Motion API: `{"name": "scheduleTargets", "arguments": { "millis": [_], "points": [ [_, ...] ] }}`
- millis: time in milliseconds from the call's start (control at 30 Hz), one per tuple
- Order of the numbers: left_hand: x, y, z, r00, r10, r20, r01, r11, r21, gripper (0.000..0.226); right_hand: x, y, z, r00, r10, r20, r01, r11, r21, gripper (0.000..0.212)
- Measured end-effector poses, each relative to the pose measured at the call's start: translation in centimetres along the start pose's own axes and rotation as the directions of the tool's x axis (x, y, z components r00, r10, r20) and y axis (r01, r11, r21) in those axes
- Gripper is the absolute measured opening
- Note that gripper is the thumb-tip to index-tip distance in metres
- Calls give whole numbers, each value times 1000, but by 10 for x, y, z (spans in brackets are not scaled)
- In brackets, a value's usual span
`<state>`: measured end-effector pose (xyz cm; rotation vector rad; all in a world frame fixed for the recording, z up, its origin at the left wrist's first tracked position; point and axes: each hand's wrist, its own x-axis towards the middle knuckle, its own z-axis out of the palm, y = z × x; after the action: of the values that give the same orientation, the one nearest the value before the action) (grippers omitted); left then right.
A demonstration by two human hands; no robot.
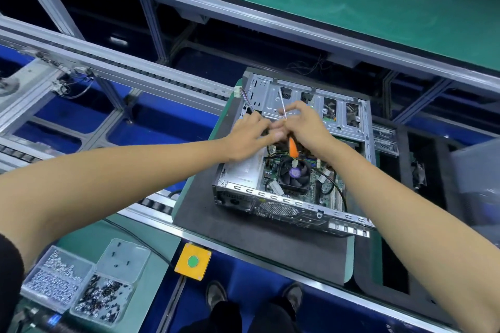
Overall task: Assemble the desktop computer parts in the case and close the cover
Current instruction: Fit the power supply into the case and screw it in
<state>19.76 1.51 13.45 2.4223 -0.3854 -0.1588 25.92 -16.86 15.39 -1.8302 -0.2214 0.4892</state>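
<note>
Two hands over an open computer case (pixel 295 213) lying on a black mat (pixel 243 238). Lower left: compartmented screw box (pixel 81 284), yellow button unit (pixel 193 261). Left hand (pixel 246 140), fingers curled, grip unclear. Right hand (pixel 305 127) pinches a thin white tie (pixel 282 104) and holds an orange-handled tool (pixel 292 147). CPU fan (pixel 295 173) below.

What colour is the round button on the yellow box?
Green. The button shows in the head view, on the yellow box.
</note>
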Motion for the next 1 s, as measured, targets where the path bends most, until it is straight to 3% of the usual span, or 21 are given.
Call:
{"name": "scheduleTargets", "arguments": {
  "millis": [33,100,167,267,333,433,533,633,767,867,1000],
  "points": [
    [0,5,-1,999,-35,18,38,977,-209,45,-1,-8,10,998,12,-55,-7,994,107,32],
    [-3,16,-5,989,-147,26,133,795,-591,41,-1,-20,30,990,67,-126,-30,960,278,24],
    [-5,16,-10,976,-217,2,151,675,-722,38,1,-25,45,978,110,-179,-40,934,355,20],
    [-13,8,-17,966,-259,-14,185,726,-662,41,4,-25,62,954,152,-257,-82,961,263,9],
    [-20,-4,-26,932,-345,-110,227,793,-565,29,0,-17,71,910,248,-333,-203,965,164,3],
    [-35,-22,-32,875,-467,-127,385,831,-402,26,-14,7,86,890,245,-384,-269,963,-8,33],
    [-49,-25,-22,851,-512,-116,487,853,-190,36,-27,28,98,887,265,-379,-271,962,40,44],
    [-56,-23,-8,917,-395,-50,382,908,-171,41,-28,36,104,921,331,-207,-293,936,195,35],
    [-56,-28,7,926,-371,-66,337,894,-296,45,-25,43,97,959,283,-14,-281,956,89,45],
    [-58,-28,11,946,-299,-122,246,911,-330,48,-24,49,96,967,253,-10,-251,965,75,35],
    [-52,-28,5,995,-43,-85,34,994,-107,51,-17,50,102,961,275,-33,-266,949,168,45]
  ]
}}
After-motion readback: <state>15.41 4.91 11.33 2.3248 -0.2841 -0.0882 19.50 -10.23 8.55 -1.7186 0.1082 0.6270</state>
